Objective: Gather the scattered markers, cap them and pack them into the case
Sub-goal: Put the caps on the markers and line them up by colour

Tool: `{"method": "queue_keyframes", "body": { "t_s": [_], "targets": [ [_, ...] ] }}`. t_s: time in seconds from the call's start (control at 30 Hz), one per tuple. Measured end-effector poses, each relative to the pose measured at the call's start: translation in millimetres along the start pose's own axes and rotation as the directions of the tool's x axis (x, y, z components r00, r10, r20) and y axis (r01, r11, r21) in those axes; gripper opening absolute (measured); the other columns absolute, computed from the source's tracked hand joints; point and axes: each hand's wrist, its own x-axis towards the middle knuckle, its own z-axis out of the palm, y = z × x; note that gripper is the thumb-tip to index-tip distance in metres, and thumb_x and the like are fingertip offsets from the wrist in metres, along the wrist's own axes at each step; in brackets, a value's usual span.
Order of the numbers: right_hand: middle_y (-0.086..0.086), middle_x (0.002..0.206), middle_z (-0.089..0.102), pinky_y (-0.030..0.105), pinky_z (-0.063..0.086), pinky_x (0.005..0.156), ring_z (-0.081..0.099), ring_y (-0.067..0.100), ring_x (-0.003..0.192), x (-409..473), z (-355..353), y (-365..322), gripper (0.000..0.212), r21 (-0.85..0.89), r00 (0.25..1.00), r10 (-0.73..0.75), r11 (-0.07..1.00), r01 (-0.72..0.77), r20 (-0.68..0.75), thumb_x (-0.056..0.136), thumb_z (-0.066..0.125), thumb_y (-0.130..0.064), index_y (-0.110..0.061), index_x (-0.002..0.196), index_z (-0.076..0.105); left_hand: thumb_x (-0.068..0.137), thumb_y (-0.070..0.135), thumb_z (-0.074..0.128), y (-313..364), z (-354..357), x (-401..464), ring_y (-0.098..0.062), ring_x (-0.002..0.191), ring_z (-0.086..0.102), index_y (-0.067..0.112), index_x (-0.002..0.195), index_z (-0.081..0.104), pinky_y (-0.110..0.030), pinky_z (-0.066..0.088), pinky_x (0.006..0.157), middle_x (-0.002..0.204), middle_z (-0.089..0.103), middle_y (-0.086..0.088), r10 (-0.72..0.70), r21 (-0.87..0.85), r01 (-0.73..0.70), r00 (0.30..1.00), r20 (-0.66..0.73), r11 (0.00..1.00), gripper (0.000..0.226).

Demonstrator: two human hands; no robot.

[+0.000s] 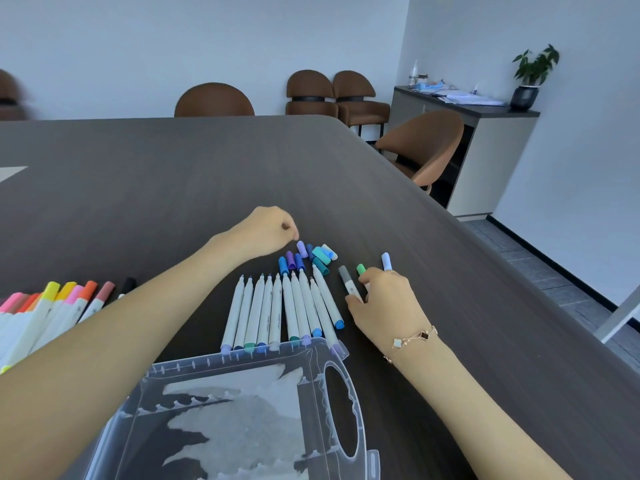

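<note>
Several loose caps [308, 256] lie just beyond the uncapped markers [280, 310], whose long axes point away from the case [242, 403]. Left hand [266, 230], fingers curled, seemingly holding nothing, is nearest the caps; right hand [384, 299] grasps capped markers [346, 280] beside the row.

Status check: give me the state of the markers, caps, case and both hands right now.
Row of white-barrelled blue and purple markers: uncapped, lying side by side.
Pile of loose blue, purple and teal caps: off, beyond the tips.
Warm-coloured markers: capped, lying at left.
Clear plastic case: holds no markers.
Left hand: reaching over caps.
Right hand: gripping capped markers.
</note>
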Motion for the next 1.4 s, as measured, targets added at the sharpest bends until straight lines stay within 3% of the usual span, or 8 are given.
{"method": "queue_keyframes", "body": {
  "t_s": [0.1,0.33,0.63,0.77,0.87,1.03,1.27,1.4],
  "targets": [
    [0.004,0.125,0.048,0.023,0.048,0.073,0.059,0.016,0.086,-4,2,-4,0.034,-0.121,0.995,-0.064,0.991,0.055,-0.072,0.093,0.054,-0.031,-0.018,0.125,0.050,0.096,0.023,0.048,-15,8,0,-0.019,0.094,0.058,0.005,0.103,0.067,-0.026,0.042,0.080,0.105,0.064,-0.005,-0.057,0.049,0.057,0.998,-0.003,0.997,0.027],
    [-0.007,0.096,0.064,0.020,0.044,0.066,0.058,0.010,0.083,-3,10,-11,0.019,-0.040,0.985,-0.168,0.985,0.167,-0.029,0.093,0.051,-0.036,-0.025,0.105,0.060,0.095,0.042,0.046,-22,18,5,-0.013,0.062,0.046,0.005,0.091,0.064,-0.021,0.036,0.056,0.075,0.052,-0.005,-0.247,0.154,0.222,0.954,0.168,0.963,0.041],
    [-0.005,0.093,0.067,0.020,0.045,0.064,0.061,0.011,0.084,-1,1,-5,0.019,-0.064,0.996,-0.082,0.994,0.085,0.047,0.090,0.053,-0.034,-0.025,0.101,0.064,0.096,0.033,0.049,-16,19,8,-0.012,0.066,0.055,0.004,0.107,0.062,-0.019,0.047,0.057,0.076,0.060,-0.005,-0.294,-0.023,0.304,0.936,0.196,0.952,0.034],
    [-0.004,0.088,0.068,0.024,0.051,0.067,0.063,0.012,0.081,-1,-3,-3,0.018,-0.066,0.994,-0.060,0.996,0.066,0.088,0.086,0.058,-0.034,-0.022,0.096,0.067,0.094,0.036,0.051,-20,16,5,-0.017,0.078,0.057,0.005,0.108,0.065,-0.025,0.051,0.070,0.096,0.066,-0.010,-0.297,0.070,0.288,0.928,0.224,0.955,0.037],
    [0.001,0.085,0.069,0.029,0.055,0.071,0.065,0.015,0.080,-1,-8,0,0.019,-0.029,0.990,-0.028,0.999,0.032,0.137,0.082,0.063,-0.033,-0.018,0.092,0.068,0.091,0.032,0.056,-19,15,4,-0.015,0.070,0.055,0.007,0.110,0.065,-0.023,0.047,0.063,0.105,0.067,-0.008,-0.315,0.106,0.298,0.924,0.219,0.949,0.033],
    [0.002,0.083,0.069,0.029,0.054,0.069,0.065,0.015,0.080,-2,-10,2,0.017,-0.022,0.990,-0.008,1.000,0.011,0.140,0.079,0.065,-0.033,-0.018,0.086,0.067,0.087,0.036,0.060,-7,14,6,-0.015,0.063,0.049,0.010,0.077,0.057,-0.022,0.043,0.059,0.074,0.056,-0.004,-0.332,0.171,0.301,0.922,0.198,0.938,0.029],
    [-0.004,0.071,0.065,0.017,0.047,0.061,0.056,0.008,0.065,4,-23,9,0.010,0.236,0.986,0.014,0.970,-0.053,0.166,0.078,0.066,-0.024,-0.020,0.069,0.067,0.085,0.032,0.064,1,12,6,-0.009,0.048,0.042,0.010,0.067,0.050,-0.016,0.036,0.047,0.059,0.049,0.000,-0.364,0.116,0.348,0.914,0.181,0.931,0.032],
    [-0.006,0.069,0.062,0.011,0.040,0.057,0.055,0.008,0.063,7,-20,10,0.012,0.278,0.985,-0.017,0.960,-0.031,0.170,0.084,0.061,-0.021,-0.016,0.090,0.069,0.085,0.033,0.063,-1,6,7,-0.011,0.062,0.051,0.009,0.082,0.057,-0.017,0.042,0.055,0.075,0.053,-0.002,-0.337,-0.120,0.353,0.932,0.134,0.928,0.025]
  ]
}}
